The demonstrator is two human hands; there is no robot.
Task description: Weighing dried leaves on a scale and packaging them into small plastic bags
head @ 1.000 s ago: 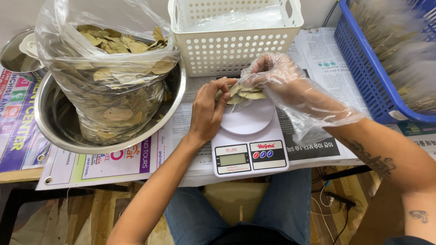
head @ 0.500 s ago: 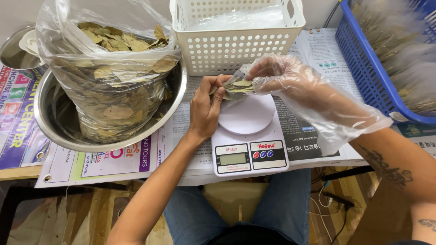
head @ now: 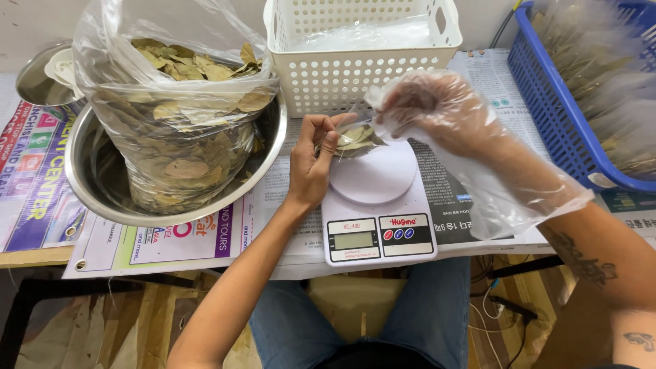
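Bare left hand (head: 311, 164) pinched shut on a small clear packet of dried leaves (head: 354, 139), held just above the round plate of one white kitchen scale (head: 378, 205). Right hand (head: 437, 109), in a loose clear plastic glove, gripping the packet's right end. Packet lying roughly left to right. Left: one steel bowl (head: 82, 191) holding one big bag of leaves (head: 181, 102). Far: one white basket (head: 362, 51). Right: one blue crate (head: 547, 102). Newspapers covering the bench (head: 27, 256).

Bare left hand (head: 311, 160): fingers curled, thumb pinched against forefinger. Right hand (head: 437, 109): loose clear plastic glove, fingers bent, pinching. Both forearms extended forward.
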